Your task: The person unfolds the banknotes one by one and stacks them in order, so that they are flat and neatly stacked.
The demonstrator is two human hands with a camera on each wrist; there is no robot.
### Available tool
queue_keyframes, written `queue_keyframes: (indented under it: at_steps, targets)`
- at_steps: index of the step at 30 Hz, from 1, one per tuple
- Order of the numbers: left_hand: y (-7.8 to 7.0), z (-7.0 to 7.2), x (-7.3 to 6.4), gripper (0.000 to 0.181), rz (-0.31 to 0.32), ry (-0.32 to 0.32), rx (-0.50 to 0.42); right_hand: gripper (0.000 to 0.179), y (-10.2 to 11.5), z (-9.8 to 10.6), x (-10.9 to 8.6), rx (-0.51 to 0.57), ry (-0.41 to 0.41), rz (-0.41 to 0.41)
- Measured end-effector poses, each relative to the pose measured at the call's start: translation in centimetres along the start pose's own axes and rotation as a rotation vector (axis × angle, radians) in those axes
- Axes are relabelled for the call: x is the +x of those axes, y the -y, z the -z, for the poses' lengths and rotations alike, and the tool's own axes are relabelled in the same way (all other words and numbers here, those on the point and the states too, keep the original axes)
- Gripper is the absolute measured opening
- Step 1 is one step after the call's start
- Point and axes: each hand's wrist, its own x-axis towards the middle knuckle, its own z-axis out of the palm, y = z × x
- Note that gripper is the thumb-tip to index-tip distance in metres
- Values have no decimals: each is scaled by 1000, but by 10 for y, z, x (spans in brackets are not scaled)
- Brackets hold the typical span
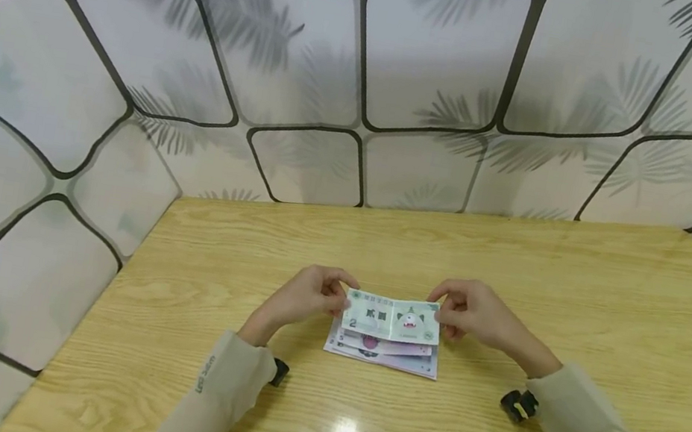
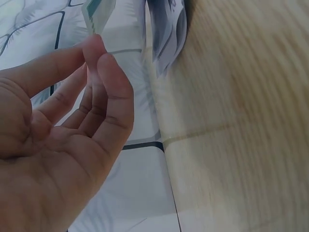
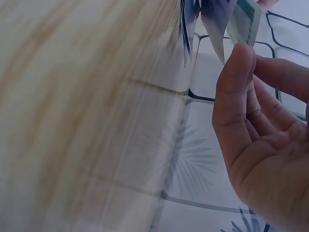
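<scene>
A green play banknote (image 1: 392,318) marked with a 2 and a cartoon face stretches between both hands, a crease down its middle. My left hand (image 1: 313,295) pinches its left end between thumb and finger; my right hand (image 1: 469,315) pinches the right end. Both wrist views show a corner of the green note at the fingertips. Below it in the head view lie purple banknotes (image 1: 381,357) in a small overlapping stack, their upper part hidden behind the green note. From the side, the purple notes (image 2: 166,34) look bent and layered over the wood.
The wooden table (image 1: 160,360) runs back to a wall (image 1: 311,90) with a leaf and rounded-line pattern. A black wrist device (image 1: 518,406) shows by the right sleeve, another (image 1: 279,372) by the left sleeve. Light glares off the table's front.
</scene>
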Motion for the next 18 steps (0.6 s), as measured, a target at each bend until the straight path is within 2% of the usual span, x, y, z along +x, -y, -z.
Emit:
queue_keyframes:
  at_steps: [5,11,18]
  targets:
    - [2,-1,1,28,9,19,48,16,2,-1,1,-58,24,9]
    - [2,0,-1,30,40,-1,144,17,0,-2,1,-134,21,-13]
    - [3,-2,1,25,58,8,152,22,-3,2,5,-203,59,-17]
